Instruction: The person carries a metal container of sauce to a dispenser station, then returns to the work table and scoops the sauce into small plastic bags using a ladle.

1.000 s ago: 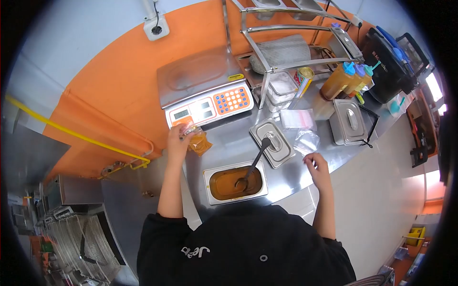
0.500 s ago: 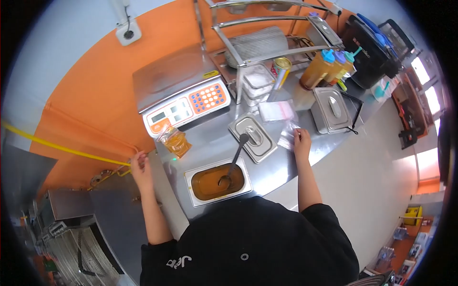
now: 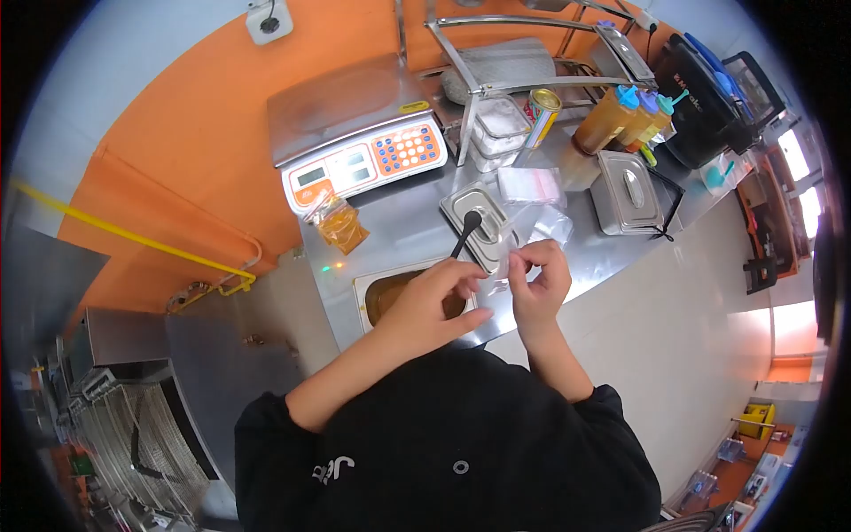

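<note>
My right hand (image 3: 542,282) pinches a clear plastic bag (image 3: 502,259) between thumb and fingertips, above the steel lid. My left hand (image 3: 434,303) has its fingers apart, with nothing visible in it, close to the bag. Below the left hand is a steel pan (image 3: 361,293) of brown sauce, partly hidden by that hand and forearm. The dark handle of a ladle (image 3: 467,232) rises from the pan and leans over the steel lid (image 3: 457,206). More clear bags (image 3: 551,226) lie beyond my right hand, beside a stack of packed bags (image 3: 530,186).
A digital scale (image 3: 359,164) stands at the back left, a filled sauce bag (image 3: 341,228) in front of it. Farther right are a lidded steel container (image 3: 628,199), sauce bottles (image 3: 608,120), a can (image 3: 541,115) and clear tubs (image 3: 498,133). A metal rack (image 3: 470,111) rises behind.
My left hand has swung from the far left to over the sauce pan. My right hand has come inward from the loose bags, bringing a clear plastic bag. The camera view has shifted slightly.
</note>
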Demonstrator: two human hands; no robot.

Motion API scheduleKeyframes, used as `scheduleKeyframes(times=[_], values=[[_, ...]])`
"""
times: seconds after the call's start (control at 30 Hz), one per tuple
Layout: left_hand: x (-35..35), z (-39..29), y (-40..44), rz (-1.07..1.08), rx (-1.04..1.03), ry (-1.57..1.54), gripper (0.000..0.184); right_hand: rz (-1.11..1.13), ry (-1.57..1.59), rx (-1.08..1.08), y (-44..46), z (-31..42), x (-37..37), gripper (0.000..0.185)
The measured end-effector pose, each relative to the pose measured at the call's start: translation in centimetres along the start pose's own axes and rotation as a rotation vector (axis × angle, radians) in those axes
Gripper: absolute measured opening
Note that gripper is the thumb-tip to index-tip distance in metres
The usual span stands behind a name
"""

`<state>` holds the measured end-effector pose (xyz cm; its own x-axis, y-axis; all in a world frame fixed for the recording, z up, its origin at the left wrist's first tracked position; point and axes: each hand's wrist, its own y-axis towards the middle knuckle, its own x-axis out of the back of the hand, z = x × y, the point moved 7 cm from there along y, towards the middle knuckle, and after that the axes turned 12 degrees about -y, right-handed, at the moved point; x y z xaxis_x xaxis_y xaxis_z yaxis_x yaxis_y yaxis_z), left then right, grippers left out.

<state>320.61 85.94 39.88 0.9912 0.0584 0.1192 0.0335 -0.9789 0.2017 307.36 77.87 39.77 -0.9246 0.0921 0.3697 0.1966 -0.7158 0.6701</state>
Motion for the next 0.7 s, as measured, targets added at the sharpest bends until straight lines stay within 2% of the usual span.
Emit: scheduleKeyframes(times=[0.03,0.17,0.23,0.3,0.33,0.37,0.43,0.47,0.57,0.7], values=[[-0.2,-0.6,0.0,-0.047,-0.056,0.009,0.024,-0.002,-0.034,0.056,-0.2,1.1,0.0,0.015],[-0.2,0.3,-1.1,-0.069,-0.067,-0.003,0.016,0.039,-0.118,0.099,-1.6,2.4,0.0,0.019],[0.3,0.4,-1.7,-0.130,-0.068,0.054,0.013,0.074,-0.105,0.033,-1.8,2.6,-0.2,0.020],[0.1,0.1,-2.2,-0.086,-0.056,0.090,0.013,-0.062,0.105,-0.154,-1.8,2.2,0.8,0.019],[-0.1,0.0,-2.4,-0.045,-0.043,0.123,0.013,0.070,0.094,-0.053,-2.0,2.3,0.6,0.017],[0.0,0.1,-2.5,-0.051,-0.041,0.124,0.013,0.075,0.097,-0.052,-1.5,2.3,1.2,0.017],[-1.0,-1.1,-2.8,0.066,-0.237,0.337,0.012,0.842,0.069,0.151,-2.5,4.6,-2.2,0.019],[-1.1,-1.2,-3.0,0.062,-0.235,0.339,0.012,0.948,0.063,0.134,-3.3,4.4,-2.5,0.020],[-1.0,-1.4,-3.5,0.063,-0.230,0.364,0.011,0.949,0.107,0.233,-4.1,4.3,-3.0,0.017],[0.1,-0.8,-5.1,0.081,-0.195,0.244,0.009,1.015,0.230,0.214,-4.2,5.2,-3.8,0.015]])
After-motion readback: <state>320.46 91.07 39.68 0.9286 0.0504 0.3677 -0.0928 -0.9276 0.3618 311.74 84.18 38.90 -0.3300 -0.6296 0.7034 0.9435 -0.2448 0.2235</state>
